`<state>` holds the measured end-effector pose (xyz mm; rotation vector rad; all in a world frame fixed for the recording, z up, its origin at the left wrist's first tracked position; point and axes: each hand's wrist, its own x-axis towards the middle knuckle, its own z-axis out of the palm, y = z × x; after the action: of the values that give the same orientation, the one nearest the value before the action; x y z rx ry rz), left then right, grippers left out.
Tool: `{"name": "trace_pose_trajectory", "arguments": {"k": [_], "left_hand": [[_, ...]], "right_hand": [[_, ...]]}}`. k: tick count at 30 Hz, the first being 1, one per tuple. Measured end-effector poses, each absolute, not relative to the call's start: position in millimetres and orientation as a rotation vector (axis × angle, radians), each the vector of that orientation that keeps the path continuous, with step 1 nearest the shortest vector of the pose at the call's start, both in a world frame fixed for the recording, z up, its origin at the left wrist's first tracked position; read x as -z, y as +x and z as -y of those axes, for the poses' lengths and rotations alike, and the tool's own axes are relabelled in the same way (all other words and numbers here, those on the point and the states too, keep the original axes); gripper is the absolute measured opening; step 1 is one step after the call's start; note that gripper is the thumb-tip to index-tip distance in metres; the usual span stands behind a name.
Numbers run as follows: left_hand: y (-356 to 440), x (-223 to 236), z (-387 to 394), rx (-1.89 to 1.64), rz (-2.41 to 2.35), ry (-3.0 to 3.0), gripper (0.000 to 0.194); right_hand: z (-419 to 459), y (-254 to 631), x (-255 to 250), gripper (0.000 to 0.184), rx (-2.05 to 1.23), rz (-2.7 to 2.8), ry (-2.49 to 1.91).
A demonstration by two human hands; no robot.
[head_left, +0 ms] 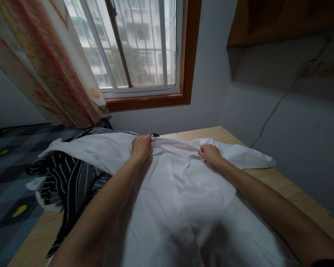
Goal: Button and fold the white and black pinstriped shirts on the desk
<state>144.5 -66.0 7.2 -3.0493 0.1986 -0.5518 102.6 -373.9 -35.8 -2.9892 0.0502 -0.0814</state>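
A white button-front shirt (161, 193) lies spread over a light wooden table, its front placket running toward me and its sleeves reaching out to both sides. My left hand (143, 146) is closed on the cloth near the shirt's left shoulder. Over at the opposite shoulder, my right hand (210, 152) pinches the fabric with curled fingers. Both arms stretch forward across the shirt. Under the left sleeve is a heap of black-and-white striped cloth (69, 178). The near end of the shirt is in shadow and runs out of view.
The wooden tabletop (292, 189) shows at the right, against a pale wall with a hanging cable (272, 111). A brown-framed window (186, 66) stands ahead, with a patterned curtain (58, 70) to its left. Checked dark bedding (5, 174) lies at far left; a wooden shelf (281, 29) hangs upper right.
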Motion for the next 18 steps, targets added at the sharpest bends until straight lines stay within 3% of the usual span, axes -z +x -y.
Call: {"name": "trace_pose_trajectory", "arguments": {"k": [5, 11, 16, 18], "left_hand": [[141, -9, 64, 0.482, -0.153, -3.051, 0.031], [157, -19, 59, 0.379, 0.192, -3.556, 0.027], [180, -21, 89, 0.432, 0.706, -4.019, 0.043], [182, -14, 107, 0.482, 0.599, -4.126, 0.051]], "right_hand": [[390, 116, 18, 0.022, 0.134, -0.168, -2.849], [401, 143, -14, 0.02, 0.525, -0.46, -2.498], [355, 175, -29, 0.035, 0.623, -0.527, -2.213], [324, 182, -23, 0.045, 0.554, -0.469, -2.172]]}}
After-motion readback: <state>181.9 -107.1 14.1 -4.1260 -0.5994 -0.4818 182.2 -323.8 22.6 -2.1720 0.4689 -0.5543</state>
